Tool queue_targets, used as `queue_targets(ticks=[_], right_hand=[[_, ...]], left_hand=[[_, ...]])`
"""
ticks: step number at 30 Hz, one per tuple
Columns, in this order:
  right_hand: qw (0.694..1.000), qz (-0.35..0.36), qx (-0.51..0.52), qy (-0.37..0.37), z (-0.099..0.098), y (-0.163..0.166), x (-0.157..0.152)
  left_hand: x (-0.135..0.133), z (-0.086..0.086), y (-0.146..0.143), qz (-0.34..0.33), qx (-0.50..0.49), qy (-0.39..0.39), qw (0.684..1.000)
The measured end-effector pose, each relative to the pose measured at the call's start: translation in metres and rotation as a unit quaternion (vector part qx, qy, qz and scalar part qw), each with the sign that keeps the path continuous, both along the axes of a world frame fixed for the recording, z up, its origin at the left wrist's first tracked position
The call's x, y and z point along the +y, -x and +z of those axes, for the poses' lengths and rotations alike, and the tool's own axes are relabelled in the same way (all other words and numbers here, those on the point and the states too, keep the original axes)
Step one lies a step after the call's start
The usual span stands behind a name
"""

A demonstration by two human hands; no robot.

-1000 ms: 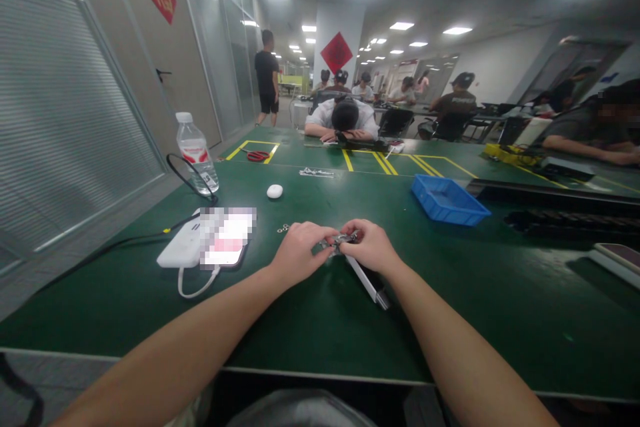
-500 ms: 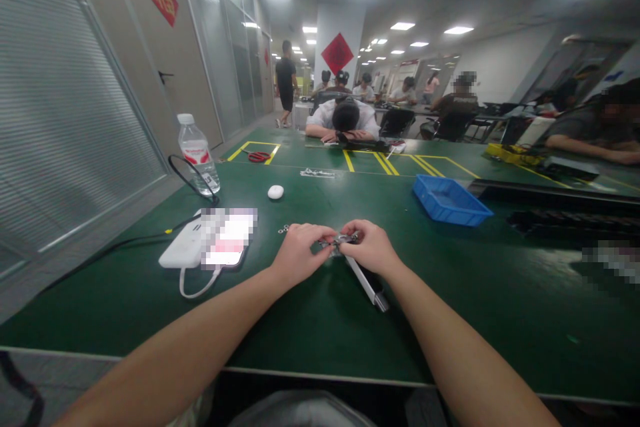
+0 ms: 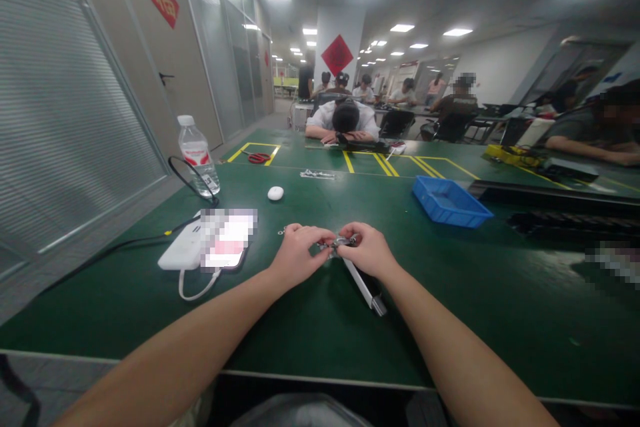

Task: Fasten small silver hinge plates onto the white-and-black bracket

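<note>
Both hands meet over the middle of the green table (image 3: 280,340). My left hand (image 3: 301,253) is closed, with thumb and fingertips pinched on a small silvery metal part (image 3: 343,241). My right hand (image 3: 367,250) grips the same part from the other side. Its exact kind is too small to make out. Below the right hand lies a long white and black bar (image 3: 361,283) with a silver end, slanting toward me; its far end is hidden by the fingers. A few tiny rings (image 3: 281,232) lie just left of my left hand.
On the left are a water bottle (image 3: 199,157), a white power bank (image 3: 181,250) cabled to a phone (image 3: 230,240), and a white earbud case (image 3: 275,193). Ahead lie a small clear bag (image 3: 317,175) and red scissors (image 3: 259,158). A blue tray (image 3: 451,201) stands right. A person rests head-down opposite.
Both hands stay nearly in place on the small metal part, with slight finger shifts. The bar's near end has moved a little left and toward me. A background walker has moved right.
</note>
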State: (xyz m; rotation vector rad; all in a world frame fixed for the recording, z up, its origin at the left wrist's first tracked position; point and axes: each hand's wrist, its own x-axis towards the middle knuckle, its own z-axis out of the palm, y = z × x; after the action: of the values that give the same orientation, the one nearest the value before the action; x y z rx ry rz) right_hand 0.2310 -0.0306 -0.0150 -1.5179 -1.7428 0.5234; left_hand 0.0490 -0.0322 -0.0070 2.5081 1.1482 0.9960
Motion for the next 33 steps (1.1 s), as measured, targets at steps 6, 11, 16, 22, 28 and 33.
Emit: queue_targets(ticks=[6,11,16,22,28,33], right_hand=[[1.0,-0.001,-0.003,0.003,0.0024,0.0012,-0.0016],[1.0,-0.003,-0.003,0.008,0.0016,0.0014,-0.0011],[1.0,0.002,-0.006,0.006,-0.0001,0.0012,-0.0005],[1.0,-0.002,-0.01,0.011,0.0016,0.0021,-0.0013],[1.0,0.001,-0.006,0.017,0.0031,0.0029,-0.0018],[1.0,0.007,-0.008,0.019,0.0032,0.0033,-0.0023]], left_hand=[[0.002,-0.0014,0.0007,-0.037,-0.024,-0.018,0.999],[0.0021,-0.0007,0.0014,-0.059,-0.019,-0.034,0.997],[0.0038,-0.0022,0.0018,-0.059,-0.017,-0.033,0.998],[0.0041,-0.0026,0.0012,-0.073,-0.023,-0.041,0.996],[0.0052,-0.0035,0.0016,-0.066,-0.016,-0.025,0.997],[0.0051,-0.0032,0.0021,-0.07,-0.006,-0.036,0.997]])
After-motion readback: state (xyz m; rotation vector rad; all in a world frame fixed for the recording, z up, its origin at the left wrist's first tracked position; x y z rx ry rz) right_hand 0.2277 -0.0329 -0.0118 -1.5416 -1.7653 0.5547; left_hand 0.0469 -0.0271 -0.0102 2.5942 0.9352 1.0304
